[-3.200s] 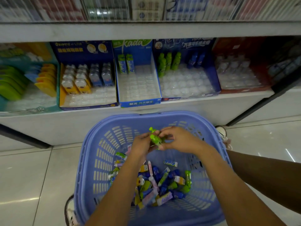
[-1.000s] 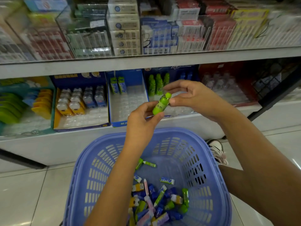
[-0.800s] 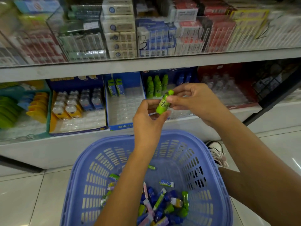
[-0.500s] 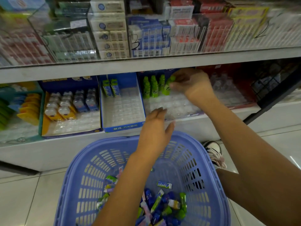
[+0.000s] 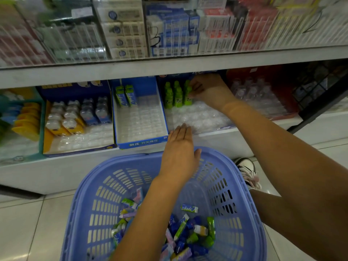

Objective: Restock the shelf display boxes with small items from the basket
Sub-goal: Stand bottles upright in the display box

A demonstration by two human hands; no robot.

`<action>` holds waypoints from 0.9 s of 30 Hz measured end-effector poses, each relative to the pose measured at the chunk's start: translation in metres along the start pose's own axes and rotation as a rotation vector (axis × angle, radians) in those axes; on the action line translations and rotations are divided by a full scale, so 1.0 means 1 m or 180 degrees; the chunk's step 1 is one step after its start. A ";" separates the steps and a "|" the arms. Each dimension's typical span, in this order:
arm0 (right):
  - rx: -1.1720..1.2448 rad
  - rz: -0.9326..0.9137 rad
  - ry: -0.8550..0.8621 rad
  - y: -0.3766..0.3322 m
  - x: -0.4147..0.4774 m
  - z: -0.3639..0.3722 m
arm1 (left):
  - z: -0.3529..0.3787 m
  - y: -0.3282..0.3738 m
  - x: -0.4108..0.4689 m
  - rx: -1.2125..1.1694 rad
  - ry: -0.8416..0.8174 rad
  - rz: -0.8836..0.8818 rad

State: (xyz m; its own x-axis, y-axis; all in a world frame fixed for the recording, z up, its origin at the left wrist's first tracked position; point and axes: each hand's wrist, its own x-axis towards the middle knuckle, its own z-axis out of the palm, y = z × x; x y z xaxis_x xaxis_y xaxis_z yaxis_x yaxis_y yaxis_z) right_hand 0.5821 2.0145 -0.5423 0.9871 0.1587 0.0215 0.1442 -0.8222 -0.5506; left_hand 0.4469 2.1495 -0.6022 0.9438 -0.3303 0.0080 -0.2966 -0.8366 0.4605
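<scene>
A lilac plastic basket (image 5: 250,194) stands on the floor below the shelf, with several small wrapped items (image 5: 188,234) heaped in its bottom. My right hand (image 5: 209,91) reaches to the back of a blue display box (image 5: 197,117) and pinches the rightmost green bottle (image 5: 188,99), which stands upright in the back row next to two others. My left hand (image 5: 178,153) hovers flat over the basket's far rim, fingers straight and holding nothing. Most of that box's clear tray holds no items.
Left of it stands a blue Kada box (image 5: 141,117) with two packs at the back, then a yellow and blue box (image 5: 79,136) with small bottles. A red box (image 5: 263,98) sits to the right. The upper shelf edge (image 5: 169,65) overhangs. A shoe (image 5: 246,170) is beside the basket.
Both hands held the green bottle above the basket. My left hand let go and flattened, while my right hand carried the bottle into the back row of the display box.
</scene>
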 end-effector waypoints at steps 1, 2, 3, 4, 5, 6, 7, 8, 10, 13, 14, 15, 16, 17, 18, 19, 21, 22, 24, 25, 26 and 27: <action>-0.0085 0.0031 -0.0017 -0.001 0.001 0.001 | 0.000 0.000 0.001 -0.0023 0.0010 0.0000; -0.0132 0.0083 -0.0034 -0.003 0.001 0.001 | 0.001 -0.001 0.001 -0.0037 0.0021 -0.0001; -0.0146 0.0138 -0.0055 -0.004 0.002 0.001 | 0.001 -0.002 0.002 -0.0023 0.0007 0.0009; -0.0171 0.0188 -0.0091 -0.006 0.002 0.000 | 0.001 -0.004 0.002 0.0021 -0.0044 0.0020; -0.0221 0.0234 -0.0157 -0.008 0.001 0.000 | 0.001 -0.004 0.001 0.0066 -0.0109 0.0019; -0.0290 0.0279 -0.0251 -0.010 -0.001 -0.001 | 0.001 -0.004 0.000 0.0058 -0.0161 0.0022; -0.0375 0.0308 -0.0332 -0.012 -0.004 -0.002 | 0.000 -0.004 -0.002 -0.0060 -0.0155 0.0020; -0.0457 0.0296 -0.0337 -0.014 -0.008 -0.003 | -0.001 -0.002 -0.005 -0.0287 -0.0041 -0.0003; -0.0482 0.0217 -0.0032 -0.016 -0.021 -0.006 | -0.003 0.000 -0.013 -0.0824 0.0658 -0.0039; -0.0036 0.0323 0.0293 -0.017 -0.058 -0.009 | 0.006 -0.004 -0.022 -0.0963 0.1140 -0.0029; 0.0091 0.0334 -0.0026 -0.017 -0.075 -0.007 | 0.013 -0.008 -0.025 -0.0831 0.0818 -0.0109; 0.0135 0.0312 -0.0516 -0.019 -0.092 -0.003 | 0.022 -0.013 -0.029 -0.0622 0.0299 -0.0237; 0.0081 0.0289 -0.1042 -0.020 -0.108 0.006 | 0.030 -0.019 -0.034 -0.0400 -0.0279 -0.0338; -0.0075 0.0291 -0.1556 -0.020 -0.123 0.019 | 0.040 -0.026 -0.040 -0.0199 -0.0856 -0.0398; -0.0308 0.0306 -0.2030 -0.017 -0.137 0.037 | 0.051 -0.034 -0.049 -0.0019 -0.1385 -0.0417; -0.0566 0.0330 -0.2416 -0.013 -0.148 0.057 | 0.062 -0.041 -0.059 0.0152 -0.1841 -0.0409; -0.0997 0.0445 -0.2916 0.002 -0.166 0.102 | 0.081 -0.057 -0.082 0.0365 -0.2497 -0.0465; -0.1172 0.0532 -0.3099 0.011 -0.173 0.123 | 0.089 -0.065 -0.094 0.0356 -0.2737 -0.0524; -0.1543 0.0683 -0.3473 0.031 -0.187 0.160 | 0.102 -0.081 -0.114 0.0412 -0.3046 -0.0532; -0.1739 0.0661 -0.3575 0.041 -0.193 0.175 | 0.107 -0.087 -0.122 0.0458 -0.3166 -0.0537; -0.1929 0.0567 -0.3666 0.051 -0.200 0.186 | 0.111 -0.094 -0.128 0.0497 -0.3262 -0.0550; -0.2026 0.0488 -0.3717 0.060 -0.206 0.194 | 0.113 -0.098 -0.131 0.0477 -0.3328 -0.0587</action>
State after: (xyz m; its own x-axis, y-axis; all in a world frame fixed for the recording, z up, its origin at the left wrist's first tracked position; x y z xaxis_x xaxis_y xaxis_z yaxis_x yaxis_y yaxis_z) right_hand 0.3739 2.0382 -0.7416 0.4047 0.1511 -0.9019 0.3605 -0.9328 0.0055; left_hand 0.3353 2.2251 -0.7487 0.4041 -0.3442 -0.8475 -0.2441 -0.9335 0.2627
